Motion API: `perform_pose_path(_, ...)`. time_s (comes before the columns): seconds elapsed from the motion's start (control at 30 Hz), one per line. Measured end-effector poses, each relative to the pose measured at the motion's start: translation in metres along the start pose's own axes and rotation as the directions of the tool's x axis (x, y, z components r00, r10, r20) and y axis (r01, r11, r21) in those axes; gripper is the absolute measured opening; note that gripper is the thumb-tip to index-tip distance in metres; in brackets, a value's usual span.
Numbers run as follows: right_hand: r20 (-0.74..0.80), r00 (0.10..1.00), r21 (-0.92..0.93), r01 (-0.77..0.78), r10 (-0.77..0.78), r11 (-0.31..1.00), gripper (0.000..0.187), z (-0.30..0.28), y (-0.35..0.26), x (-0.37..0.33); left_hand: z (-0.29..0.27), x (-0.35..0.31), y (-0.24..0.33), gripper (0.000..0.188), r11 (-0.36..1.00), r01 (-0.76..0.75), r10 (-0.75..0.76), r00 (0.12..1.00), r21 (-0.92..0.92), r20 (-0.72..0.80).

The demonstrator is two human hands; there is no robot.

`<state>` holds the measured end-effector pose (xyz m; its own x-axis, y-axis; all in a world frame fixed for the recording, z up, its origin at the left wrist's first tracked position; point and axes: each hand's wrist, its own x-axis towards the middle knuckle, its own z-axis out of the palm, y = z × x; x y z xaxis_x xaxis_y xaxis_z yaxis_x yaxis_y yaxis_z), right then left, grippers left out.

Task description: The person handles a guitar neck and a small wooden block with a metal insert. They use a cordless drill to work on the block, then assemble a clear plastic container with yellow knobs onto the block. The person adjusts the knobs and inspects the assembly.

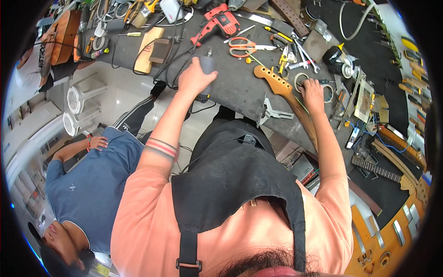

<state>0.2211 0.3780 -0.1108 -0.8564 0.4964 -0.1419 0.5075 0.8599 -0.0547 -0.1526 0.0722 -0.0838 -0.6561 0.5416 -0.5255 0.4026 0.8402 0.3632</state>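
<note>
My left hand (196, 77) is wrapped round the grey body of a rotary tool (208, 64) at the bench's front edge. The tool stands roughly upright, its metal chuck pointing away from me. My right hand (312, 96) is closed, fingers bent down and together, beside a roll of tape (301, 80); what is under the fingertips is hidden. A second tape roll (328, 93) lies just right of that hand. Left of my right forearm lies a wooden guitar neck (295, 102), its headstock pointing away and to the left. A metal caliper (275, 112) rests near the front edge.
Orange-handled scissors (243, 47), a red power drill (221, 23) and pliers (283, 60) lie farther back. A wooden block (148, 50) and tangled black cables are at the left. Another fretted neck (376, 168) lies right. A person in blue (94, 177) is on my left.
</note>
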Motion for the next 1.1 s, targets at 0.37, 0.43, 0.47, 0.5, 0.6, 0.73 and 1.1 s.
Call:
perform_pose_path(0.37,-0.096,0.989,-0.171,0.094,-0.111,0.981,0.02,0.004,0.0,0.002,0.029,-0.066,-0.008,0.097,0.998,-0.035,0.02,0.969,-0.056,-0.247)
perform_pose_path(0.43,-0.091,0.99,-0.226,0.086,-0.109,0.97,0.018,0.012,0.008,0.003,0.029,-0.074,-0.006,0.105,0.998,0.017,-0.026,0.988,-0.063,-0.149)
perform_pose_path(0.47,-0.089,0.991,-0.254,0.076,-0.102,0.964,0.018,0.016,0.01,0.003,0.03,-0.078,-0.006,0.106,0.998,0.016,-0.027,0.984,-0.063,-0.176)
perform_pose_path(0.5,-0.086,0.991,-0.262,0.078,-0.104,0.962,0.018,0.016,0.011,0.007,0.031,-0.083,-0.004,0.107,0.998,0.014,-0.027,0.979,-0.065,-0.201)
perform_pose_path(0.6,-0.136,0.983,-0.271,0.086,-0.127,0.959,0.021,0.011,0.018,0.011,0.04,-0.102,-0.004,0.108,0.999,0.019,-0.029,0.939,-0.032,-0.343)
perform_pose_path(0.73,-0.132,0.983,0.086,-0.115,0.126,0.99,0.027,-0.01,0.026,-0.007,0.047,-0.131,0.0,0.106,0.983,0.003,-0.071,0.927,-0.184,-0.367)
perform_pose_path(1.1,0.337,0.817,0.852,-0.053,-0.468,0.521,0.027,-0.088,-0.168,-0.117,0.095,-0.291,0.022,0.057,0.593,-0.418,0.218,0.906,-0.688,-0.363)
